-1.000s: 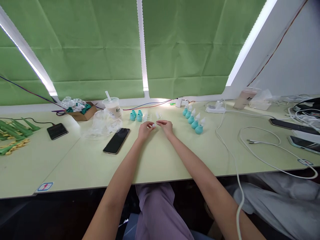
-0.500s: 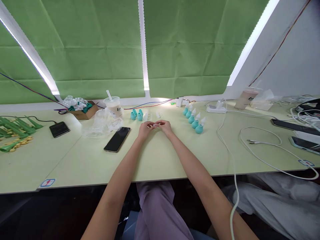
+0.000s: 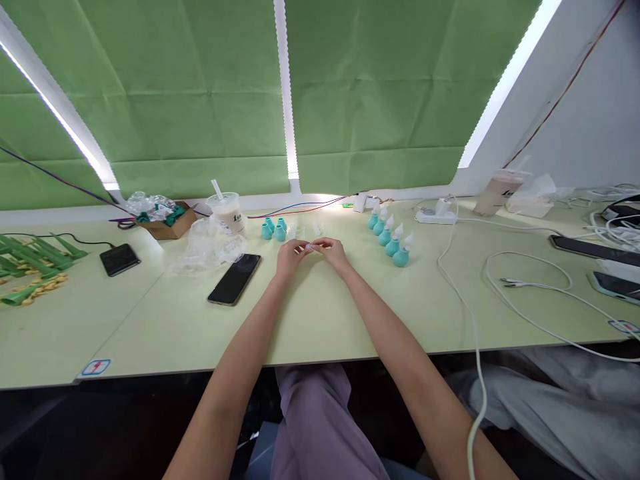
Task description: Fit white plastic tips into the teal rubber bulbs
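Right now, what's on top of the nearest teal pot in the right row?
A white pointed tip. It covers the teal pot, so its inside can't be seen.

White daylight leaks past the green blinds [image 3: 380,107] in strips, upper left, top centre and upper right; the table [image 3: 320,313] looks softly lit to me. The lower left is near black, the side edges stretched, the small clear pieces [image 3: 318,229] mid-frame washed out.

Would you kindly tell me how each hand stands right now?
Left hand: closed, pinching a small white piece.
Right hand: closed on the same white piece.
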`<state>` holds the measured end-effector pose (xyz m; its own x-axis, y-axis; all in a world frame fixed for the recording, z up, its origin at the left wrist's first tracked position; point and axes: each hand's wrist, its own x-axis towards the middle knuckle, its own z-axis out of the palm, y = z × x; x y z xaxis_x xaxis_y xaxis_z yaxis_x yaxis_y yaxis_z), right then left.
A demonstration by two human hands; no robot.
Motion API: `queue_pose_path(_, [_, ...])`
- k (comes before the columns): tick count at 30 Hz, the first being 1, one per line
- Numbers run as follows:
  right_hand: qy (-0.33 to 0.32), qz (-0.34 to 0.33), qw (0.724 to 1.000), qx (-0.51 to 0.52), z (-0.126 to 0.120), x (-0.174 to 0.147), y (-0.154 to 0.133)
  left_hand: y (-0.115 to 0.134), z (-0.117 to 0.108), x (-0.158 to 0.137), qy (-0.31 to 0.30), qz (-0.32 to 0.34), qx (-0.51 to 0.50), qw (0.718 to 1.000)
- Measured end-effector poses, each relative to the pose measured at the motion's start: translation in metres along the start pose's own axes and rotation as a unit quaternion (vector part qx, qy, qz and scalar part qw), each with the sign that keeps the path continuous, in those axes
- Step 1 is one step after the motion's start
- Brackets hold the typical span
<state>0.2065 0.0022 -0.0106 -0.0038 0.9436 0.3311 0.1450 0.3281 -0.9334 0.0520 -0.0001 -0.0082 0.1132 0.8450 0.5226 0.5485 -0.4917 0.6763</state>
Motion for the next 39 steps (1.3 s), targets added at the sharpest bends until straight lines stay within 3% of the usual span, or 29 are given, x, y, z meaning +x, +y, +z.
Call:
queue_pose_path(10, [0.035, -0.061, 0.991, -0.118, 0.0, -0.001, -0.003, 0.006, 0.003, -0.003, 0.025, 0.024, 0.045, 0.998])
queue_pose_path(17, [0.002, 0.016, 0.993, -0.114, -0.001, 0.0, -0.001, -0.005, 0.008, -0.005, 0.001, 0.08, 0.124, 0.989])
queue_pose_path(25, [-0.045, 0.075, 0.992, -0.089, -0.008, -0.001, -0.004, -0.01, 0.009, -0.005, -0.074, 0.142, 0.173, 0.972])
queue_pose_path(34, [-0.01, 0.119, 0.989, -0.09, -0.006, -0.006, -0.016, -0.001, 0.007, -0.006, -0.127, 0.146, 0.159, 0.968])
queue_pose_path(39, [-0.026, 0.151, 0.987, -0.046, -0.009, -0.007, -0.013, 0.001, 0.005, -0.008, -0.132, 0.141, 0.155, 0.969])
